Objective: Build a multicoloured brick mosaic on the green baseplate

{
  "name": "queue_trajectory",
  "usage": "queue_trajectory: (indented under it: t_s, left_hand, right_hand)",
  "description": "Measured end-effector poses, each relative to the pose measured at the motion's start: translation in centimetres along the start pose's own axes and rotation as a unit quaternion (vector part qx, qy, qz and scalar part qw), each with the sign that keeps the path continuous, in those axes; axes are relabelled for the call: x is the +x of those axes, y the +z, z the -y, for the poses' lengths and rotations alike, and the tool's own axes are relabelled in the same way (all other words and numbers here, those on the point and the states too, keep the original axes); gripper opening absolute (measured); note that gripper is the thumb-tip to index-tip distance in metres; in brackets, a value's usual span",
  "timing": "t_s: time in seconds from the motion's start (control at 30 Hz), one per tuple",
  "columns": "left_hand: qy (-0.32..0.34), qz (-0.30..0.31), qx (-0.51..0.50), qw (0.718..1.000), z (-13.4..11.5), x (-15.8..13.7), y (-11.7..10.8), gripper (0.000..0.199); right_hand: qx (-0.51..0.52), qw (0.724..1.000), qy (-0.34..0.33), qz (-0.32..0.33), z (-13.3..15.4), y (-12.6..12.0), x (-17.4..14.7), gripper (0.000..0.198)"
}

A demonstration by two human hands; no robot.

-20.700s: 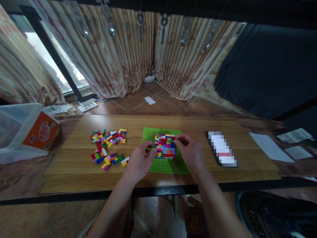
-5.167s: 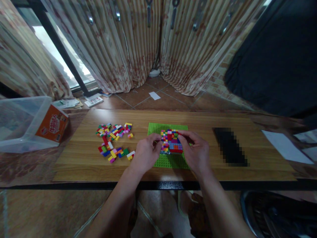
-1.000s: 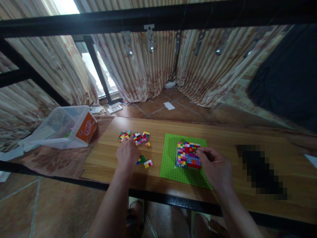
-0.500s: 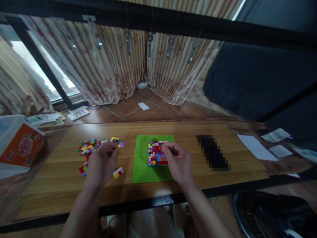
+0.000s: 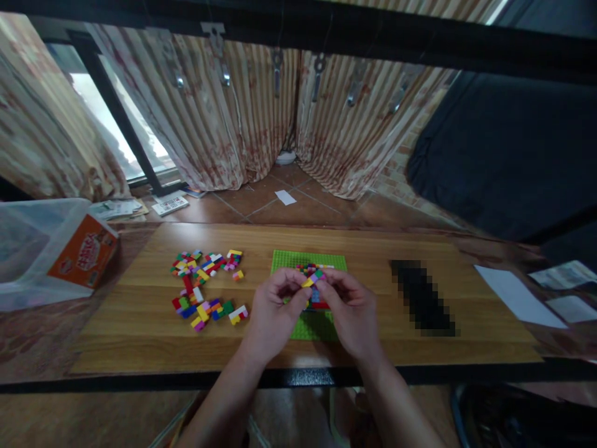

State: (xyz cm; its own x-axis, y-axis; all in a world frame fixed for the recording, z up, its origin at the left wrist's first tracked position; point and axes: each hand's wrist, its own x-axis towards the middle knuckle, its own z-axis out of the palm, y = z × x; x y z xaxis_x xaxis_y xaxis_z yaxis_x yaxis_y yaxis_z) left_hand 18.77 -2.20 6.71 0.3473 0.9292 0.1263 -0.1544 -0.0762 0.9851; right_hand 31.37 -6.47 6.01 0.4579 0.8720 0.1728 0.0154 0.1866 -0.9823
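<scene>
My left hand (image 5: 277, 311) and my right hand (image 5: 353, 305) meet over the green baseplate (image 5: 308, 256), fingertips nearly together. Pinched between them is a small cluster of toy bricks (image 5: 313, 279) in yellow, purple and green. The left fingers are closed at its yellow end and the right ones at its purple and green side. Below and behind the hands lies a multicoloured brick build (image 5: 321, 305) on the baseplate, mostly hidden by them.
Loose coloured bricks (image 5: 205, 274) lie in a scattered group left of the baseplate on the wooden table (image 5: 140, 330). A pixelated black object (image 5: 422, 298) rests to the right. A clear plastic bin (image 5: 44, 249) with an orange label stands beyond the left end.
My left hand has come from the loose bricks on the left to the baseplate, joining my right hand at the small brick cluster. The view has shifted left.
</scene>
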Motion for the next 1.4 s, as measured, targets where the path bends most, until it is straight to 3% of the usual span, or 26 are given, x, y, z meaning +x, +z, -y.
queue_trajectory:
  t_s: [0.2, 0.37, 0.73, 1.13, 1.4]
  left_hand:
    - [0.003, 0.037, 0.006, 0.999, 0.2, 0.0, -0.1, 0.009]
    - [-0.008, 0.065, 0.011, 0.998, 0.5, 0.1, -0.2, 0.017]
    - [-0.103, -0.027, -0.145, 0.984, 0.2, 0.6, 0.0, 0.028]
    - [-0.096, -0.012, -0.145, 0.985, 0.3, 0.4, 0.1, 0.026]
    - [-0.137, -0.048, -0.161, 0.976, -0.2, 0.6, -0.5, 0.025]
  right_hand:
    - [0.002, 1.000, 0.003, -0.004, -0.5, -0.4, 0.2, 0.013]
    - [-0.085, 0.992, -0.069, 0.068, -0.2, -0.8, -0.1, 0.020]
    - [-0.077, 0.995, -0.035, 0.060, 0.3, -0.6, -0.4, 0.017]
    - [-0.094, 0.991, -0.013, 0.098, 0.8, -0.5, -0.6, 0.012]
    - [-0.082, 0.997, -0.014, -0.004, 0.3, -2.2, 0.4, 0.022]
